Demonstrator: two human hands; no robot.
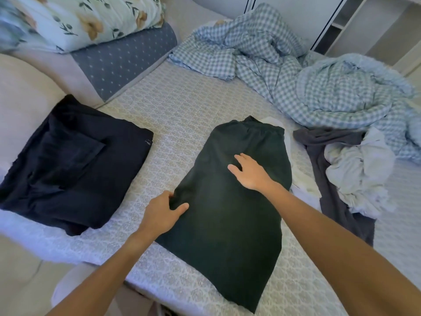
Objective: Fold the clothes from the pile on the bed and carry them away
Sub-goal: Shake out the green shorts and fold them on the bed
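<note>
Your left hand [163,212] pinches, right hand [250,173] presses flat, the dark green cotton trousers [227,213]; folded navy garment [73,165] at nine o'clock, rumpled grey-and-white clothes pile [346,169] at three o'clock remains.

Dark green trousers [230,201] flat on bed; unfolded pile [348,169] right.

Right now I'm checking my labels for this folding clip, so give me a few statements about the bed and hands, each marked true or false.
1. The left hand pinches the left edge of the dark green garment. True.
2. The right hand holds the garment up in the air. False: it rests flat on the garment, fingers spread.
3. A folded navy garment lies left of the green one. True.
4. The checked duvet is neatly folded. False: it lies crumpled at the far right.
5. A grey cloth and a pale garment lie unfolded on the right. True.
</note>
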